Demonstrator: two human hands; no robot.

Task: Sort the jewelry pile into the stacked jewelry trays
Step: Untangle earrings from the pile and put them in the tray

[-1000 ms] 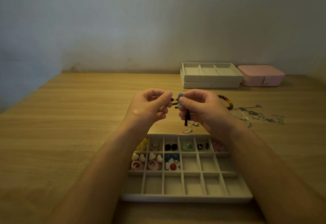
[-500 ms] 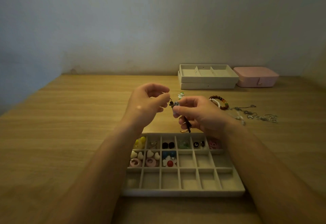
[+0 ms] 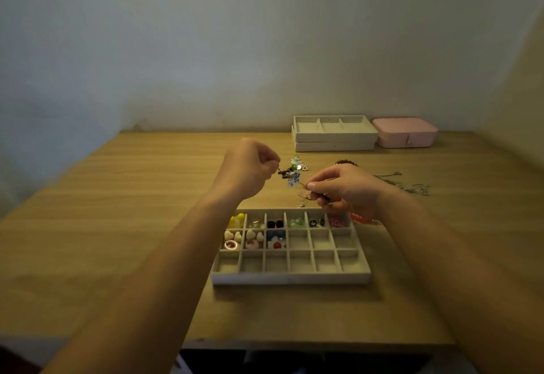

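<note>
- Nearest the person, the grid tray (image 3: 290, 279) lies flat on the wooden table (image 3: 117, 226). Its far row holds small pieces cell by cell, and so does the left half of the middle row, among them a blue and white flower piece (image 3: 276, 241). The near row shows only lining.
- Just past the tray's far edge, both hands are raised above the table with a tangle of small earrings (image 3: 290, 174) strung between them.
- The left hand (image 3: 247, 172) has its fingers curled in, pinching the dark end of the tangle at thumb and forefinger.
- The right hand (image 3: 347, 188) is curled too. Its thumb and forefinger nip a pale dangling piece, and a dark sliver pokes out under the fingers. I can't tell whether that sliver is a separate item.
- To my eye the step is teasing two hooked pieces apart. It's best done gently: hold one end steady, turn the other so the hook slides out rather than pulling straight, and work low over the tray so a dropped piece lands on the lining.
- A free cell to the right of the flower looks the natural home for the pair.
- Behind the hands, what's left of the jewelry pile (image 3: 298, 162) rests on the table. A beaded bracelet (image 3: 346, 163) peeks over the right hand, and thin chains (image 3: 412, 187) are spread out to the right.
- Farthest back by the wall are the stacked trays (image 3: 335, 145), the top one with long open compartments, and a closed pink box (image 3: 404, 133) touching or just beside them.
</note>
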